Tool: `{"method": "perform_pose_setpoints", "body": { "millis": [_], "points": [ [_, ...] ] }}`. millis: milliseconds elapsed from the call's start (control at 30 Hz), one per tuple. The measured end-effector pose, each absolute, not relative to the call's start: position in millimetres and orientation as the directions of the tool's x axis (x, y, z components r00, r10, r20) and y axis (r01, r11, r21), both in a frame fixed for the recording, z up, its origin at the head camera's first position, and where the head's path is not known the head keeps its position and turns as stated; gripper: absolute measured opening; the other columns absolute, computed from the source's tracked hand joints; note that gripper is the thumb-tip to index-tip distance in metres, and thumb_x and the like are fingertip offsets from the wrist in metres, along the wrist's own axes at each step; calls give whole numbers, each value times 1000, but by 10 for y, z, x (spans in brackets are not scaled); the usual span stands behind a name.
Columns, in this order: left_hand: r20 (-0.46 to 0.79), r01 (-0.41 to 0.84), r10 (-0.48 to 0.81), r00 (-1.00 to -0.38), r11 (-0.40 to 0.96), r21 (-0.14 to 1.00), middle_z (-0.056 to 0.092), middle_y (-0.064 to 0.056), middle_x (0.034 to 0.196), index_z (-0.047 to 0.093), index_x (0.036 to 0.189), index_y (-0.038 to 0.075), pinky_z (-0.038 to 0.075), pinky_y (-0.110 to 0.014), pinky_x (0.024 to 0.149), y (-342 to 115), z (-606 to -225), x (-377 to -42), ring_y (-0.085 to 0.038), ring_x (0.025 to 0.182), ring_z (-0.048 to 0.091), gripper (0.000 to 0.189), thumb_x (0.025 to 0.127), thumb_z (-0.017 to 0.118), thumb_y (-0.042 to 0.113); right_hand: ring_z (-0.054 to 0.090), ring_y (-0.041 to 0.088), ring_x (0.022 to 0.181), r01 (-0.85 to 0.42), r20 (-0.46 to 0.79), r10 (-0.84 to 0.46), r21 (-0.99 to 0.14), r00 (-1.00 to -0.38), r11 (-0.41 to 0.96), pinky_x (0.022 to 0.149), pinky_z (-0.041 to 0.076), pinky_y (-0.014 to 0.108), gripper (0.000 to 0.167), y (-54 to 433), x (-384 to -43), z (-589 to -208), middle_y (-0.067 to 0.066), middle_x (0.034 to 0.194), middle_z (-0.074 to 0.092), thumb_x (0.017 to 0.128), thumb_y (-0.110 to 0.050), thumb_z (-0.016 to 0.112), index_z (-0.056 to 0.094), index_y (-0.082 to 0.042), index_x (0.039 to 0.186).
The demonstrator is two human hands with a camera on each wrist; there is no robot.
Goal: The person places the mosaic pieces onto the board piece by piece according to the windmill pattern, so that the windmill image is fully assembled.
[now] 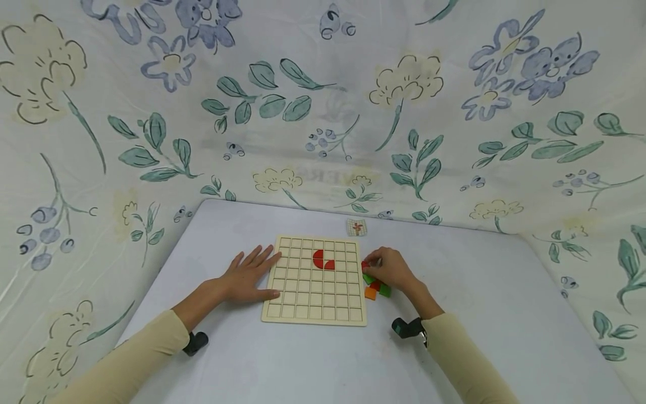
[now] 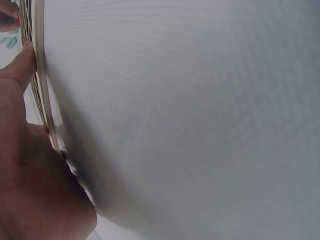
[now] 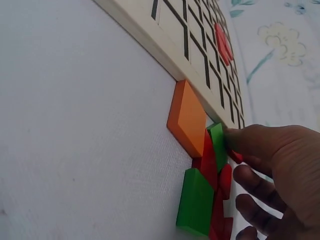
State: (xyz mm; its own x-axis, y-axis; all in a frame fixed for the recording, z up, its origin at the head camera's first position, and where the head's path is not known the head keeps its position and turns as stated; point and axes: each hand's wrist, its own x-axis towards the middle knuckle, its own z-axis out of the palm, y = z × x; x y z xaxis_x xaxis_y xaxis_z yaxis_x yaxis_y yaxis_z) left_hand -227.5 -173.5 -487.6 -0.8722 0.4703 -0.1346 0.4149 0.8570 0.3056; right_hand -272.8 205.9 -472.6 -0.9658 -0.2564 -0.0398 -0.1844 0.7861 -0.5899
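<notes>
A pale wooden grid board [image 1: 315,292] lies on the table with red rounded pieces [image 1: 318,259] set in its upper middle squares. My left hand [image 1: 247,282] rests with spread fingers at the board's left side, fingertips and thumb on its edge. Beside the right edge, my right hand [image 1: 388,269] pinches a red piece [image 3: 234,156] between thumb and fingers, which partly hide it. Close by that hand lie loose pieces: an orange square [image 3: 187,120], a green block [image 3: 195,202], another green piece [image 3: 218,145] and several red ones [image 3: 206,165].
Behind the board's upper right corner lies a small card [image 1: 356,227] with a red pattern on a grid. The white table [image 1: 323,365] meets a flower-printed cloth [image 1: 323,163] at its back and sides. A dark camera is worn at each wrist.
</notes>
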Motion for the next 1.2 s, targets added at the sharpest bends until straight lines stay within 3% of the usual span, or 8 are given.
{"method": "perform_pose_setpoints", "body": {
  "millis": [267,433,600,767,1033,1200],
  "points": [
    [-118,426,480,-869,848,316,10,-14,163,20,158,15,2,-65,111,-1747,-4889,-2276,-38,148,3,99,86,55,71,54,18,70,-221,-1,-285,-630,-959,745,60,49,28,10,2031,-2721,-4731,0,80,61,84,-7,76,70,-8,91],
    [-107,433,483,-869,847,309,10,-14,163,20,158,14,3,-66,111,-1754,-4892,-2277,-38,148,4,99,86,54,72,60,18,79,-271,79,-295,-662,-952,699,70,54,31,12,2042,-2740,-4742,2,91,65,85,-2,73,74,-7,96],
    [-107,434,485,-868,845,313,10,-14,163,20,158,14,3,-66,111,-1744,-4877,-2270,-38,148,4,98,86,55,70,62,20,84,-248,71,-274,-682,-959,688,77,55,33,18,2034,-2739,-4735,4,100,65,86,-2,72,74,-7,103],
    [-102,434,486,-868,841,323,10,-15,163,21,158,13,2,-66,111,-1735,-4886,-2280,-39,148,4,97,86,56,69,62,19,83,-272,101,-281,-685,-954,677,78,55,33,23,1990,-2740,-4721,5,100,68,85,-1,74,71,-5,107],
    [-111,433,485,-867,846,311,10,-14,163,20,158,14,3,-65,112,-1721,-4884,-2283,-38,148,3,98,86,54,72,63,20,88,-319,148,-318,-738,-936,595,82,55,34,17,1943,-2753,-4727,5,98,65,88,4,67,74,-3,102],
    [-113,429,480,-870,850,305,10,-14,163,20,158,14,2,-65,112,-1734,-4894,-2282,-38,148,3,98,86,54,71,64,22,88,-314,136,-334,-763,-933,565,82,56,34,25,1897,-2755,-4730,6,106,67,88,3,68,73,-3,112]
  ]
}}
